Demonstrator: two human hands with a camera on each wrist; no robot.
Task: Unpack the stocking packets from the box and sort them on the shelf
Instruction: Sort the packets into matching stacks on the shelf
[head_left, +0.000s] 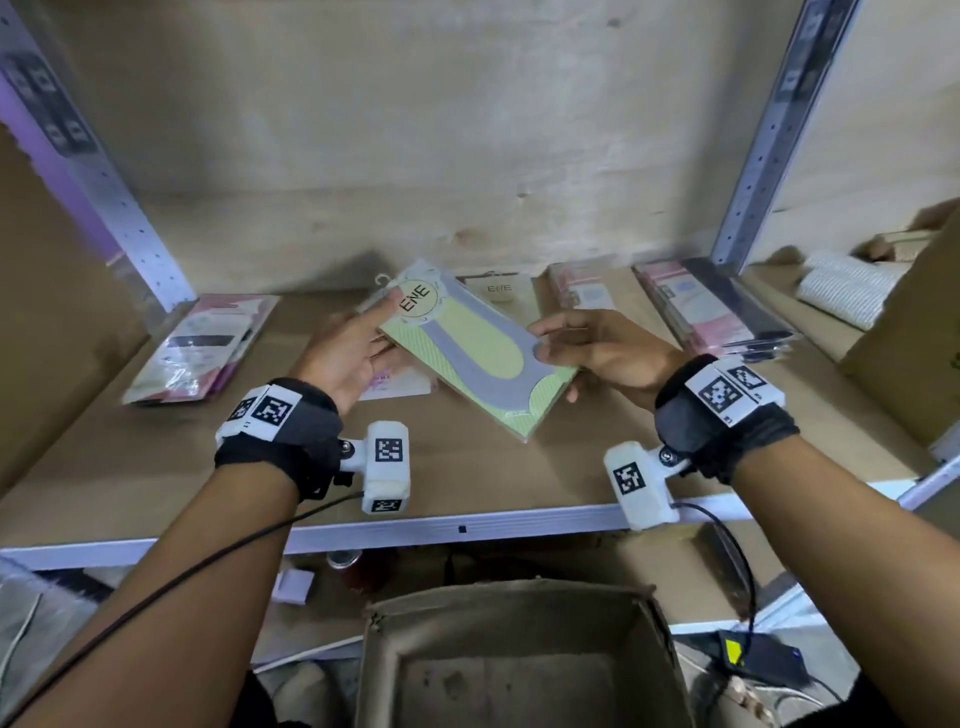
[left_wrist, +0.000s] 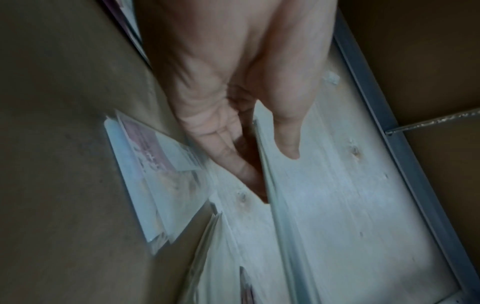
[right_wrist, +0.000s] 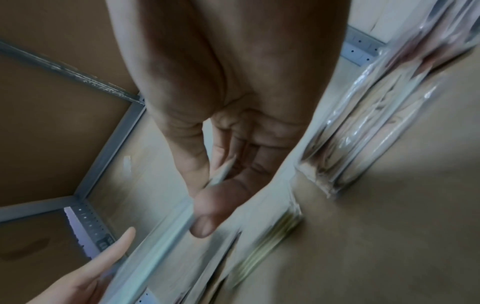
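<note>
Both hands (head_left: 349, 349) (head_left: 597, 349) pinching green packet (head_left: 470, 349) (labelled ENE), above shelf (head_left: 467, 525)

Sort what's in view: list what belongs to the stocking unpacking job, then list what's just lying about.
Job: green ENE packet held by left hand and right hand; pink packets and more on the shelf; cardboard box.

Lying about: can and black device below the shelf.
</note>
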